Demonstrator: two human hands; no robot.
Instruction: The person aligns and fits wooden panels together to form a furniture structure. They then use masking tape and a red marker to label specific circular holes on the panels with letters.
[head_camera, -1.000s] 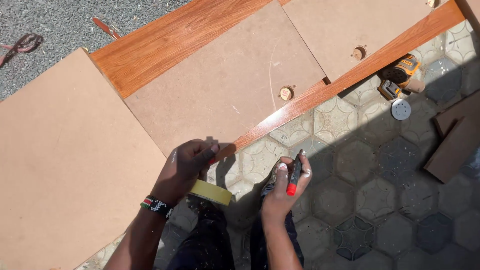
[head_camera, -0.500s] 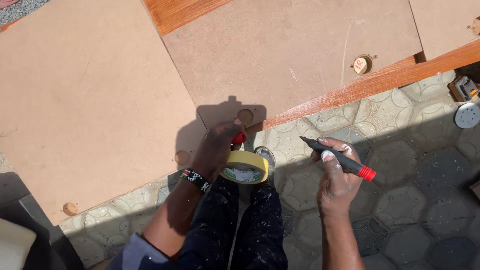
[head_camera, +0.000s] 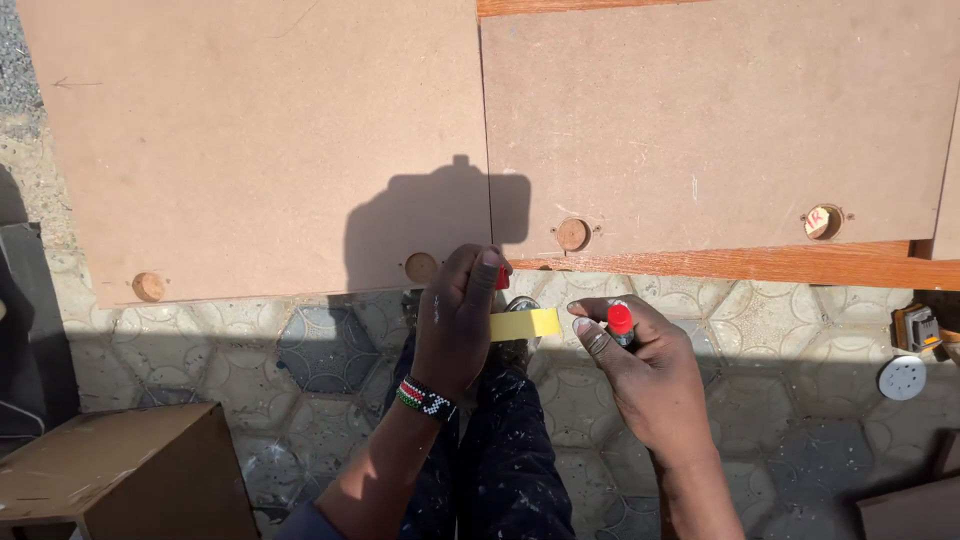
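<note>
My left hand (head_camera: 455, 320) grips a roll of yellow masking tape (head_camera: 527, 323) seen edge-on, with a small red cap pinched at the fingertips. A beaded wristband sits on that wrist. My right hand (head_camera: 645, 375) holds a black marker with a red end (head_camera: 620, 320), close beside the tape roll. Both hands hover over my dark paint-speckled trousers, just below two brown fibreboard panels (head_camera: 270, 140) lying flat, each with round hinge holes (head_camera: 573, 234) near the lower edge.
An orange-stained wooden rail (head_camera: 760, 265) runs under the right panel. A brown box (head_camera: 120, 475) stands at lower left. A small power tool (head_camera: 920, 328) and a white disc (head_camera: 902, 377) lie on the hexagon paving at right.
The view has swung so the panels now fill the top. My hands have come together; the marker now points end-on at the camera beside the tape roll.
</note>
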